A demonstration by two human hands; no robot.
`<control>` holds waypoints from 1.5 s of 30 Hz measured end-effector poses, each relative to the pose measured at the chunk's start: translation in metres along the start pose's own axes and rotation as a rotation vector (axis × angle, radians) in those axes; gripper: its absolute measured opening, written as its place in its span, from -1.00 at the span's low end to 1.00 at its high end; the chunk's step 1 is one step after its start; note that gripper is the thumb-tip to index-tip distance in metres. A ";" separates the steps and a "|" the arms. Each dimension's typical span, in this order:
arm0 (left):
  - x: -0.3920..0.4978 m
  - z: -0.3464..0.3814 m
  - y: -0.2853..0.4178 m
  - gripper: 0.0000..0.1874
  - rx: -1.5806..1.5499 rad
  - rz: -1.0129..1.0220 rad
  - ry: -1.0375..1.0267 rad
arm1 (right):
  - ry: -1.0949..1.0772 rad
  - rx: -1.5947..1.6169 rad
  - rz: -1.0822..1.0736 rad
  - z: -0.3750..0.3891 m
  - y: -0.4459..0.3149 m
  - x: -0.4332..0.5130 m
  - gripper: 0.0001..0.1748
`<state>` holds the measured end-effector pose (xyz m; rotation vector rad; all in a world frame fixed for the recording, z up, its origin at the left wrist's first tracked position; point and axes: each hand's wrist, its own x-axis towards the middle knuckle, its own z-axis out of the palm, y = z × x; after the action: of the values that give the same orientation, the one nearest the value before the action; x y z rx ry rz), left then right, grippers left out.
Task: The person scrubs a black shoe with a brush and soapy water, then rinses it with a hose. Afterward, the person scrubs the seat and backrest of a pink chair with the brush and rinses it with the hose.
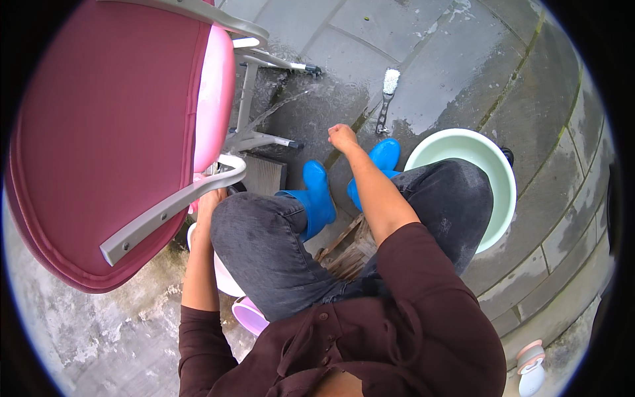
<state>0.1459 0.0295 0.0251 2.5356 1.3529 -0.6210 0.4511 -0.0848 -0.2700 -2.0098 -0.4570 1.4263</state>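
A pink padded chair (pixel 109 129) with a pale metal frame fills the left side. Beneath its near armrest (pixel 171 211), my left hand (pixel 211 199) is partly covered. Its fingers are hidden, and pink and black parts show close by. My right hand (pixel 342 137) hangs above the wet paving with the fingers curled in and nothing visible in it. A white-bristled scrub brush (pixel 388 94) with a dark handle lies on the ground beyond it. A jet of water (pixel 275 108) splashes beside the chair legs; where it comes from cannot be made out.
To my right stands a pale green basin (pixel 498 188). My blue rubber boots (pixel 317 186) rest on the paving. I sit on a wooden stool (pixel 354 248). A grey block (pixel 263 173) lies by the chair, and a purple container (pixel 249 315) is behind my left leg.
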 end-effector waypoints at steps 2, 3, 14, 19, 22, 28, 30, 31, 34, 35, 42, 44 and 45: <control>-0.004 0.023 -0.011 -0.48 -0.236 -0.142 0.028 | -0.207 0.172 -0.078 0.011 -0.006 0.000 -0.66; -0.002 0.035 -0.011 -0.52 -0.331 -0.214 0.022 | -0.140 0.089 -0.112 0.015 -0.009 -0.002 -0.68; 0.065 0.087 0.025 -0.74 -1.027 -0.736 -0.306 | -0.033 -0.182 -0.063 -0.002 -0.012 -0.024 -0.67; 0.084 0.105 0.050 -0.72 -1.084 -0.721 -0.426 | -0.031 -0.195 -0.080 -0.001 -0.012 -0.024 -0.66; 0.095 0.113 0.062 -0.71 -1.046 -0.675 -0.469 | -0.039 -0.206 -0.076 -0.003 -0.008 -0.024 -0.66; 0.097 0.104 0.100 -0.72 -1.294 -0.308 -0.288 | -0.077 -0.239 -0.067 -0.005 -0.009 -0.024 -0.65; 0.092 0.101 0.113 -0.73 -1.316 -0.340 -0.217 | -0.088 -0.244 -0.044 -0.005 -0.010 -0.024 -0.64; 0.089 0.099 0.117 -0.72 -1.327 -0.349 -0.171 | -0.088 -0.247 -0.061 -0.005 -0.011 -0.024 -0.64; 0.085 0.099 0.122 -0.71 -1.343 -0.404 0.004 | -0.084 -0.262 -0.068 -0.006 -0.010 -0.025 -0.64; 0.084 0.100 0.120 -0.71 -1.349 -0.419 0.063 | -0.088 -0.262 -0.063 -0.006 -0.009 -0.026 -0.64; 0.072 0.098 0.109 -0.69 -1.430 -0.547 0.292 | -0.092 -0.263 -0.069 -0.006 -0.008 -0.025 -0.63; 0.069 0.099 0.113 -0.69 -1.458 -0.556 0.337 | -0.092 -0.261 -0.068 -0.006 -0.009 -0.025 -0.63; 0.068 0.100 0.116 -0.70 -1.460 -0.548 0.357 | -0.091 -0.260 -0.069 -0.006 -0.009 -0.026 -0.63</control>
<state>0.2486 -0.0209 -0.0969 1.0933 1.6480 0.6414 0.4487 -0.0954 -0.2444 -2.1122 -0.7790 1.4830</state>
